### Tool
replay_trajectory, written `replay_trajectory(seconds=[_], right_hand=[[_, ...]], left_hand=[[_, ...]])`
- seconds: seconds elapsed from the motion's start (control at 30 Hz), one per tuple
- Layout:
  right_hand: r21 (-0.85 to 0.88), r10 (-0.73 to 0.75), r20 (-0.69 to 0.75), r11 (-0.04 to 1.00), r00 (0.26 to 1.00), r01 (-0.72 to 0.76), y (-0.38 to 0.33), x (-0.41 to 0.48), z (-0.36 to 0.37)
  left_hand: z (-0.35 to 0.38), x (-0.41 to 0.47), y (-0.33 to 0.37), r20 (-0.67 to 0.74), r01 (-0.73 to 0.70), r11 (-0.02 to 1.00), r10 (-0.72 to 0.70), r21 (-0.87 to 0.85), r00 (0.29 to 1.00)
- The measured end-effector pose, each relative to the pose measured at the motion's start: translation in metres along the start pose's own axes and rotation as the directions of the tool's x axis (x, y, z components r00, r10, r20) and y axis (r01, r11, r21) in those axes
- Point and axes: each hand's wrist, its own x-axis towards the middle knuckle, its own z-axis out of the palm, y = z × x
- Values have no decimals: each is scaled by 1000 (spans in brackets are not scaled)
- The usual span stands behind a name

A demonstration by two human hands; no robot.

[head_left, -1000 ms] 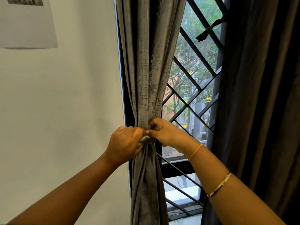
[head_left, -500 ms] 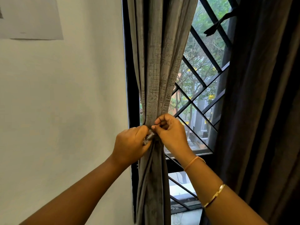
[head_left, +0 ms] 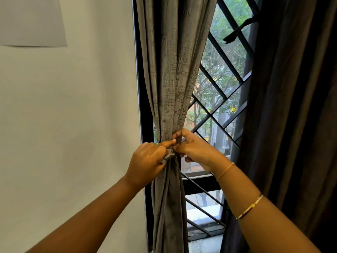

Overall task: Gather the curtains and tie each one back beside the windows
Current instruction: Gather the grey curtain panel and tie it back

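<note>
We see a grey curtain (head_left: 173, 70) of woven cloth with a faint sheen, a darker matt cloth curtain (head_left: 291, 106), a black painted metal grille (head_left: 226, 99), and a smooth matt wall (head_left: 73, 115).

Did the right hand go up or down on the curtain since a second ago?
Cannot tell. The camera shifted, and the right hand sits at the same pinch in the curtain, beside the left hand and just above the window's crossbar, as before.

left hand (head_left: 147, 161) forefinger now extended, right hand (head_left: 197, 149) fingers lifted higher
</note>
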Motion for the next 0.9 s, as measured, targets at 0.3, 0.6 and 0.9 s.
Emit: replay_trajectory(seconds=[0.3,0.6,0.9], right_hand=[[554,15,-240,823,971,124,25,0,22],[279,-143,-486,909,862,308,49,-1,35],[423,15,-496,877,868,227,52,-2,2]], left_hand=[[5,-8,5,165,170,977,-147,-132,975],[1,-11,15,77,518,716,-551,-468,831],[-5,-19,7,114,597,684,-612,-419,782]])
